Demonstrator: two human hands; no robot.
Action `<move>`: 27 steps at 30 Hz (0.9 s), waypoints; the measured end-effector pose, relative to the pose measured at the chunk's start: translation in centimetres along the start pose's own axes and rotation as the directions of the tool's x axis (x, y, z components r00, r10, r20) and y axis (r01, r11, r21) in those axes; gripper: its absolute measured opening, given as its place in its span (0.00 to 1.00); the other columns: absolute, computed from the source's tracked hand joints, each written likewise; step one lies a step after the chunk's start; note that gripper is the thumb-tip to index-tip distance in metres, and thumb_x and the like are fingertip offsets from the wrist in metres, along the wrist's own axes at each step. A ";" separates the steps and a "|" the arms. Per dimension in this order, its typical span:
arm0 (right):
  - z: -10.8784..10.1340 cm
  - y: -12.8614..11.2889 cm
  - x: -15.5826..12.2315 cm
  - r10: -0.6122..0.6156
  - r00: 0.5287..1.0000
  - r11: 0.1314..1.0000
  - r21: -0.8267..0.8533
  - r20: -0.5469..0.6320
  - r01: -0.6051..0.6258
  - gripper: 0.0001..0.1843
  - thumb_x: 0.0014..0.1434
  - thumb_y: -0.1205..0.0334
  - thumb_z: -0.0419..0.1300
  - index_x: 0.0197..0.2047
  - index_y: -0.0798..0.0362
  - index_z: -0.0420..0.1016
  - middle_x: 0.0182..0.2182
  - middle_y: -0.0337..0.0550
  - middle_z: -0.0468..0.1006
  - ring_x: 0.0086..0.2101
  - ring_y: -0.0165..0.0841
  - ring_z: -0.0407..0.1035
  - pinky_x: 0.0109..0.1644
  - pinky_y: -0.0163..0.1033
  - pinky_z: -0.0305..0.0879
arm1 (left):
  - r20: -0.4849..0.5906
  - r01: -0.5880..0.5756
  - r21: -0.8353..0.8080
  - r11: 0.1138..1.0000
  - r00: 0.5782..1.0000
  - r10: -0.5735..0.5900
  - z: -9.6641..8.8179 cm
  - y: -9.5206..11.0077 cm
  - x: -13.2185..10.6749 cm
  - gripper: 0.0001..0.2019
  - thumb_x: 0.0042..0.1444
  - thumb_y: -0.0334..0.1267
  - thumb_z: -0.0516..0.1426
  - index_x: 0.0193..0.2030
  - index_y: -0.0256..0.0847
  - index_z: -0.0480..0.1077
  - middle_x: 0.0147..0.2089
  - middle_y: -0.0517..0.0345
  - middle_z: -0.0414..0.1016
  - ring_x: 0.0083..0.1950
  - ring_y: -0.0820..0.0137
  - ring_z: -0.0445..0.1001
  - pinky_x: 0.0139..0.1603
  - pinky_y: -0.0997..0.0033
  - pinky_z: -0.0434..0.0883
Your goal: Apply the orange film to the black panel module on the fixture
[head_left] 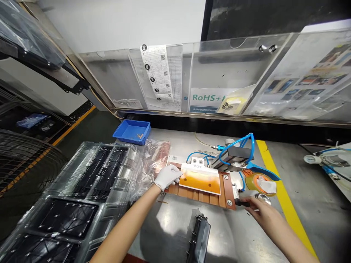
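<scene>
A brown fixture plate (216, 199) lies on the steel bench, with an orange translucent panel (201, 180) and a white labelled bar on top. My left hand (167, 176), in a white glove, rests with curled fingers on the left end of that panel. My bare right hand (256, 206) is at the fixture's right end, its fingers closed round a black handle (242, 203) next to a shiny metal knob (262, 198).
Stacked black trays in clear plastic wrap (90, 190) fill the left. A blue bin (133, 131) stands at the back. Blue air hoses (238, 146) and a tape roll (260, 182) sit right of the fixture. A black part (200, 237) lies near the front. Yellow floor-tape line (285, 197) runs along the right.
</scene>
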State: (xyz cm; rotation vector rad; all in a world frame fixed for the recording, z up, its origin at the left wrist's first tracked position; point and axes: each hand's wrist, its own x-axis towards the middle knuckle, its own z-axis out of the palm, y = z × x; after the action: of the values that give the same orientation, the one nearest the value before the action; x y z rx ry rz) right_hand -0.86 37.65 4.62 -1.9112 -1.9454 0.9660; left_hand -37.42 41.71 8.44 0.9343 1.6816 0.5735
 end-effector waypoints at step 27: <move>8.2 1.5 -13.9 0.249 0.956 0.898 0.332 0.156 -0.288 0.37 0.53 0.30 0.50 0.56 0.47 0.67 0.52 0.49 0.75 0.51 0.46 0.69 0.52 0.47 0.70 | 0.177 -0.213 0.519 0.828 0.974 0.139 10.4 -10.0 -16.3 0.27 0.41 0.42 0.61 0.53 0.45 0.68 0.44 0.45 0.77 0.48 0.45 0.74 0.48 0.49 0.69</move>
State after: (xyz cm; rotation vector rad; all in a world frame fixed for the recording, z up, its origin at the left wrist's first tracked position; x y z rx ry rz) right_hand -3.05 21.95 1.23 -1.9753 -1.4501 1.4168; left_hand -28.67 21.83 6.94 1.5118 1.6725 0.1414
